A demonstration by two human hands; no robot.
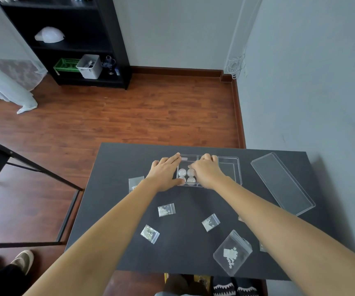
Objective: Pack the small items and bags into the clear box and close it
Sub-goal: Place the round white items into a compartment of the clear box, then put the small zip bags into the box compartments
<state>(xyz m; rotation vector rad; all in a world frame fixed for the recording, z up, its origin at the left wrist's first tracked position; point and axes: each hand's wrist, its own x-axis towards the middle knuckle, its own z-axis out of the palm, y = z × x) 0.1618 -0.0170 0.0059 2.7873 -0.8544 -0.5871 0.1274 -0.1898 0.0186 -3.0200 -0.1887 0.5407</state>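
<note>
The clear box (230, 167) stands open at the far middle of the dark table (185, 253). Several small round clear jars (182, 172) sit in its left part. My left hand (165, 174) lies against the box's left end, fingers along the wall. My right hand (206, 170) reaches into the box beside the jars; what its fingers hold is hidden. The clear lid (282, 182) lies apart at the right. Small zip bags of pale bits lie loose: one near centre (166, 210), one nearer left (150, 233), one right of centre (210, 222), and a larger one (232, 252).
Another flat clear bag (135, 183) lies left of my left wrist. A black shelf unit (76, 39) stands far back on the wooden floor. A second black table frame (23, 167) is at the left. Someone's shoes (8, 262) show at the lower left.
</note>
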